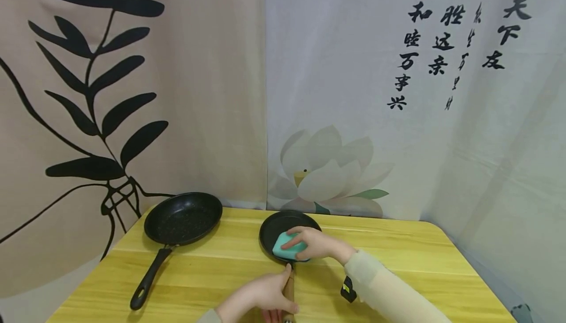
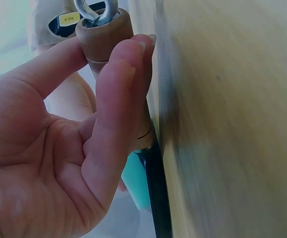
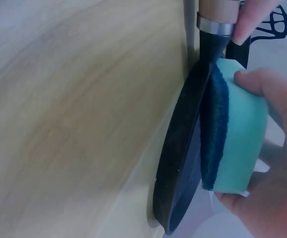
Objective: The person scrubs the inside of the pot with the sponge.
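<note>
A small black frying pan (image 1: 270, 232) with a wooden handle (image 1: 289, 291) lies on the table, its handle towards me. My left hand (image 1: 269, 291) grips that handle, thumb on one side and fingers curled round the other, as the left wrist view shows. With my right hand (image 1: 316, 242) I hold a teal sponge (image 1: 283, 248) over the pan. The right wrist view shows the sponge's dark blue scouring side (image 3: 216, 131) facing down into the pan, at its handle end. Thumb and fingers pinch the sponge's teal sides.
A larger black frying pan (image 1: 183, 220) stands on the wooden table (image 1: 221, 274) at the left, its black handle pointing towards me. Behind the table hangs a printed curtain (image 1: 212, 92) with leaves, a lotus and characters. A black device (image 1: 348, 289) is at my right wrist.
</note>
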A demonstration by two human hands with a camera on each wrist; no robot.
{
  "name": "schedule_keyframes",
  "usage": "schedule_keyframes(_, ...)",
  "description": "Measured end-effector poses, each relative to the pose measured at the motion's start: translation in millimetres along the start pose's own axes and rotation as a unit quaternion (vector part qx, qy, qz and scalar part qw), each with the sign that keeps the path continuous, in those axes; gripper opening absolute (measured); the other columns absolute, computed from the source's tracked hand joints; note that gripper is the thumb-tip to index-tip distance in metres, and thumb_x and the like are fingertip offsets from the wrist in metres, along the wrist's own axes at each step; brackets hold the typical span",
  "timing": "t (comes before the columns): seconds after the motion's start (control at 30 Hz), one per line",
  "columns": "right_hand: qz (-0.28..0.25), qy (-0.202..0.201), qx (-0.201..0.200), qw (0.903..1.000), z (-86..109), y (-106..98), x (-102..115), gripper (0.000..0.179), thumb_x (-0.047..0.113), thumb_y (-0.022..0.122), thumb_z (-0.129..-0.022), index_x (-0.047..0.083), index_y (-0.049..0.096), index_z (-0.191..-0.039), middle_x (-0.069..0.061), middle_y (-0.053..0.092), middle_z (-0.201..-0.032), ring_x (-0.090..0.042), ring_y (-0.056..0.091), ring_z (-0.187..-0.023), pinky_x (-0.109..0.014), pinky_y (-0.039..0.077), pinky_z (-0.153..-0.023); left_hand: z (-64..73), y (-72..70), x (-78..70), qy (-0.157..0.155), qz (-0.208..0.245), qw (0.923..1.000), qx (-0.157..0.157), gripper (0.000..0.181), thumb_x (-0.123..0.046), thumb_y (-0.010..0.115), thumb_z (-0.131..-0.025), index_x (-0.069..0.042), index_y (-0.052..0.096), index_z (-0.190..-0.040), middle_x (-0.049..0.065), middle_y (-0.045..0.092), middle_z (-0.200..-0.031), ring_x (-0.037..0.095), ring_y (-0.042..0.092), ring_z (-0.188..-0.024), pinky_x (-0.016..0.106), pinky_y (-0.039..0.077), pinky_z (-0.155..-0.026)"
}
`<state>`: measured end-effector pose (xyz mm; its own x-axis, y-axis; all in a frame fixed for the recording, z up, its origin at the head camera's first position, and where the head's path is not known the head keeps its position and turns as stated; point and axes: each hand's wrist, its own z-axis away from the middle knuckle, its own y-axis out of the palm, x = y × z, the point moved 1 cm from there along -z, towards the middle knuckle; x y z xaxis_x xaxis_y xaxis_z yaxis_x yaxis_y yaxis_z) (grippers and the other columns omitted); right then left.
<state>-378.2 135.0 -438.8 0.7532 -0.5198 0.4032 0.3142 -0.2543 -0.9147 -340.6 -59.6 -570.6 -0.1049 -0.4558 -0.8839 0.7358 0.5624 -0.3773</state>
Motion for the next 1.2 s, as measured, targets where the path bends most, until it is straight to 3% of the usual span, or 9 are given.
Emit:
schedule_keyframes(0.23,0.004,-0.006,-0.005,1.0,-3.6,3,4,0.038,0.012,0.069,-0.09,0.02,0.067,-0.127,-0.013,0.043,-0.146,-0.028,0.043,-0.132,-0.032,0.047,-0.094,3.8,-0.7,-5.0,0.004,-0.016,0.9998,-0.01,0.123,-0.056,0.079,-0.073,-0.002,0.006,-0.155,0.014,0.068,-0.065,0.035,0.066,-0.05,0.046,0.055,-0.046)
schedule_keyframes(0.37,0.016,-0.004,-0.006,0.9998,-5.3,4,4,0.039,0.014,0.068,-0.091,0.021,0.066,-0.129,-0.013,0.042,-0.147,-0.027,0.042,-0.133,-0.034,0.046,-0.096,3.5,-0.1,-4.5,0.004,-0.004,1.0,-0.006,0.124,-0.055,0.08,-0.072,-0.002,0.004,-0.155,0.015,0.068,-0.065,0.035,0.066,-0.05,0.046,0.055,-0.046)
schedule_keyframes(0.77,0.047,0.03,-0.005,0.9984,-15.0,7,8,0.039,0.021,0.068,-0.093,0.029,0.064,-0.13,-0.008,0.041,-0.148,-0.028,0.043,-0.132,-0.042,0.044,-0.099,-1.8,-1.3,1.3,0.004,0.012,0.9999,0.01,0.125,-0.054,0.081,-0.073,-0.002,0.002,-0.155,0.018,0.068,-0.066,0.038,0.065,-0.051,0.047,0.054,-0.046)
schedule_keyframes(1.07,0.076,0.046,0.0,0.996,-25.2,7,11,0.039,0.025,0.067,-0.093,0.034,0.063,-0.131,-0.007,0.041,-0.148,-0.034,0.043,-0.13,-0.058,0.036,-0.102,2.4,-3.4,-7.7,0.008,-0.027,0.9996,-0.004,0.121,-0.057,0.077,-0.075,0.0,0.007,-0.155,0.015,0.067,-0.066,0.033,0.065,-0.049,0.044,0.055,-0.048)
schedule_keyframes(1.2,0.083,0.05,-0.005,0.9952,-28.8,9,9,0.039,0.026,0.067,-0.093,0.034,0.062,-0.132,-0.006,0.041,-0.148,-0.033,0.043,-0.129,-0.06,0.034,-0.103,4.5,-1.9,-11.6,0.008,-0.034,0.9994,-0.008,0.121,-0.058,0.077,-0.074,0.001,0.009,-0.155,0.014,0.067,-0.065,0.032,0.064,-0.048,0.043,0.055,-0.048)
